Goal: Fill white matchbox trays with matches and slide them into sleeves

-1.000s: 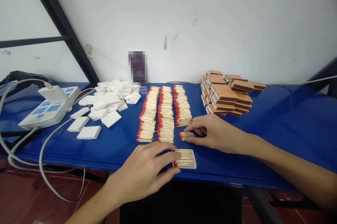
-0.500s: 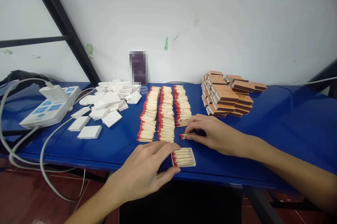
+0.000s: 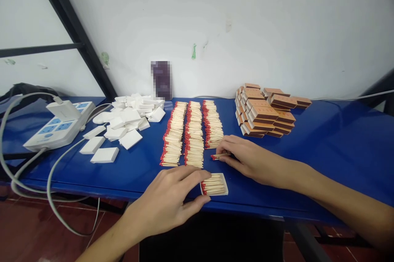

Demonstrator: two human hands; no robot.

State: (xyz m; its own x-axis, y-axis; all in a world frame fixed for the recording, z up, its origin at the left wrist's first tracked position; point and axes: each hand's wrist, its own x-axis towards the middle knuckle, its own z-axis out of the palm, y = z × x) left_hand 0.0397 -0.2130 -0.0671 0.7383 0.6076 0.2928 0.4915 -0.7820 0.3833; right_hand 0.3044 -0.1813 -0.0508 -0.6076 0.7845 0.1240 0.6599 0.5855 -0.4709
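My left hand [image 3: 174, 198] grips the left end of a small white matchbox tray [image 3: 227, 188] near the table's front edge, thumb and fingers on opposite sides. Matches [image 3: 214, 185] with red heads lie side by side in the tray, heads to the left. Just behind it, my right hand [image 3: 246, 157] pinches a few matches [image 3: 218, 156] low over the table, their heads also to the left. Beyond the hands lie three long rows of matches: a left row [image 3: 175, 131], a middle row [image 3: 194, 135] and a right row [image 3: 213, 122].
White empty-looking trays [image 3: 131, 118] are heaped at the left. At the back right stands a stack of brown matchbox sleeves [image 3: 261, 110]. A power strip [image 3: 61, 124] with white cables sits far left, and a blurred dark rectangle [image 3: 162, 80] leans on the wall.
The right hand has barely shifted; the matches in its fingers are slightly raised and closer together. My left hand and the tray stay almost where they were.
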